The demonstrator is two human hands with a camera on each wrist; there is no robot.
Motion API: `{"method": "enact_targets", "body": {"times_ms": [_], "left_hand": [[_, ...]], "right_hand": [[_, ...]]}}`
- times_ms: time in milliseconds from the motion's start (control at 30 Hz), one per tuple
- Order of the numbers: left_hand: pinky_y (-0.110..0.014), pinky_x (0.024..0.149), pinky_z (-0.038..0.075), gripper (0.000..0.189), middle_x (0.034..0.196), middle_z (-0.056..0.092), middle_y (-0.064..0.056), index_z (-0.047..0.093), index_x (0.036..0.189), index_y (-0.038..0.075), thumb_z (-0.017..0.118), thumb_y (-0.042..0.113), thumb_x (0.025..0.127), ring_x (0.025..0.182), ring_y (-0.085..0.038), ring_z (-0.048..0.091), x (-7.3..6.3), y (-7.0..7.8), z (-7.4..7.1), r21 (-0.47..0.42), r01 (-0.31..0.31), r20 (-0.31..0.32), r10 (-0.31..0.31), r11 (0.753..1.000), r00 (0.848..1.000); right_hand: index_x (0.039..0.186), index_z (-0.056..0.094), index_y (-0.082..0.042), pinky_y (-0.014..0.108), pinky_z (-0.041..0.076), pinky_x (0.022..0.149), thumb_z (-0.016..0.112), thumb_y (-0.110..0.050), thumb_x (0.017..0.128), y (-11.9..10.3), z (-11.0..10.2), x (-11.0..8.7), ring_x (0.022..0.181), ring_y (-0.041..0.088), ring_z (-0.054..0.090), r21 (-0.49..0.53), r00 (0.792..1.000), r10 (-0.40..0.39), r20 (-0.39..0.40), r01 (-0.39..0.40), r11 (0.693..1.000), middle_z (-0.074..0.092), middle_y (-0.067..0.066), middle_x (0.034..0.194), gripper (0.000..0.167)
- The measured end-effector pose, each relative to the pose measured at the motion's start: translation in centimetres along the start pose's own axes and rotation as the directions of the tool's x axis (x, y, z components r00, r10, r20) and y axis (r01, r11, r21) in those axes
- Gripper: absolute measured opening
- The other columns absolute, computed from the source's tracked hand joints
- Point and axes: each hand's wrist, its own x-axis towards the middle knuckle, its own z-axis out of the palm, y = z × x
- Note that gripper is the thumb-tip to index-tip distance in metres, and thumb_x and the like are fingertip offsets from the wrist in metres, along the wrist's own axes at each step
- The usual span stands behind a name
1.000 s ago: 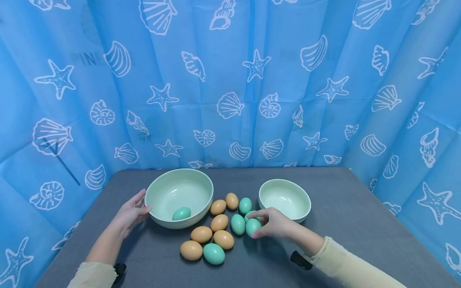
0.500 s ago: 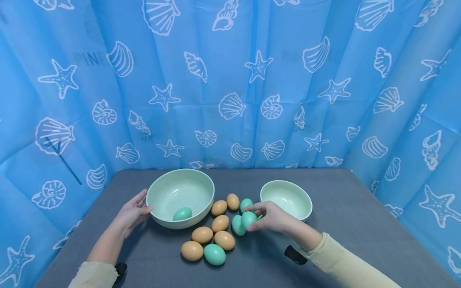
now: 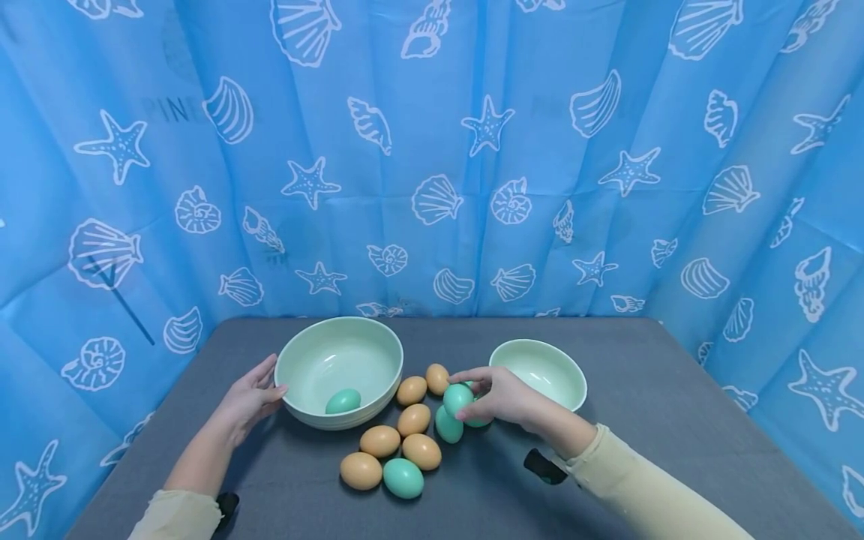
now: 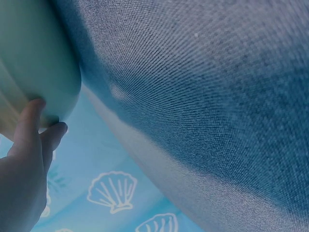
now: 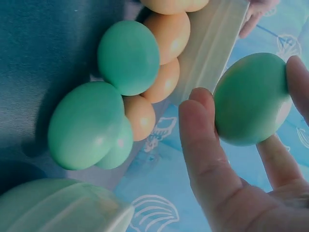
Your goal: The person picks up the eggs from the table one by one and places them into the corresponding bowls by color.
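My right hand pinches a green egg between thumb and fingers, raised over the other eggs. In the right wrist view this held egg stands apart from the green eggs on the table. Below it in the head view sits another green egg, with one more partly hidden behind the hand. My left hand touches the left side of the large pale green bowl, fingers fairly straight along its outer wall. One green egg lies inside that bowl.
Several brown eggs lie between the bowls, with a green egg at their front. A smaller pale green bowl stands behind the right wrist. The grey tabletop ends at a blue shell-patterned curtain.
My right hand has lifted a green egg from the right of the group and carried it up and left. The left hand keeps its place at the large bowl.
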Motion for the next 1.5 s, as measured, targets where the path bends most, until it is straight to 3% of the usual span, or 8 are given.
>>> {"method": "enact_targets", "body": {"times_ms": [233, 433, 633, 900, 1500], "left_hand": [[-0.055, 0.112, 0.024, 0.074, 0.160, -0.005, -0.018, 0.000, 0.156, 0.009, 0.050, 0.004, 0.101, 0.145, -0.038, 0.006, -0.1, 0.0, -0.1, -0.006, 0.002, 0.009, -0.002, 1.000, 1.000], [-0.054, 0.112, 0.025, 0.074, 0.160, -0.005, -0.018, 0.000, 0.156, 0.008, 0.049, 0.003, 0.101, 0.145, -0.039, 0.006, -0.1, 0.1, 0.0, -0.006, -0.002, 0.014, 0.002, 1.000, 1.000], [-0.053, 0.112, 0.026, 0.074, 0.160, -0.005, -0.018, 0.001, 0.156, 0.008, 0.050, 0.003, 0.101, 0.145, -0.039, 0.006, -0.1, 0.1, 0.0, -0.006, -0.006, 0.013, 0.006, 1.000, 1.000], [-0.054, 0.112, 0.025, 0.075, 0.160, -0.006, -0.018, 0.000, 0.156, 0.009, 0.050, 0.003, 0.101, 0.145, -0.039, 0.005, -0.1, 0.1, -0.2, -0.011, 0.005, 0.008, -0.005, 1.000, 1.000], [-0.053, 0.111, 0.027, 0.075, 0.160, -0.006, -0.019, 0.000, 0.155, 0.008, 0.050, 0.003, 0.100, 0.145, -0.040, 0.006, -0.3, 0.1, -0.1, 0.001, -0.018, 0.017, 0.018, 1.000, 1.000]], "right_hand": [[0.130, 0.062, -0.005, 0.045, 0.057, 0.077, 0.079, -0.007, 0.079, -0.8, 0.0, 0.6, 0.089, 0.022, 0.061, 0.064, 1.000, 0.015, 0.011, -0.016, 0.998, 0.057, 0.021, 0.120, 0.054], [0.130, 0.063, -0.011, 0.045, 0.056, 0.081, 0.080, -0.009, 0.080, -1.4, 0.0, 1.4, 0.092, 0.022, 0.062, 0.081, 0.998, 0.070, 0.004, -0.070, 0.994, 0.056, 0.019, 0.124, 0.053], [0.132, 0.061, -0.010, 0.045, 0.057, 0.081, 0.078, -0.008, 0.082, -1.9, -0.1, 2.0, 0.093, 0.023, 0.065, 0.086, 0.998, 0.056, 0.017, -0.057, 0.995, 0.052, 0.024, 0.129, 0.053], [0.132, 0.063, -0.015, 0.044, 0.057, 0.081, 0.079, -0.012, 0.082, -2.7, 0.4, 3.0, 0.089, 0.026, 0.066, 0.093, 0.996, 0.091, -0.005, -0.091, 0.991, 0.057, 0.018, 0.122, 0.052], [0.134, 0.060, -0.011, 0.037, 0.058, 0.074, 0.077, -0.008, 0.083, -4.4, 1.2, 4.1, 0.086, 0.022, 0.066, 0.132, 0.999, 0.004, 0.039, -0.010, 0.991, 0.055, 0.020, 0.125, 0.053]]}}
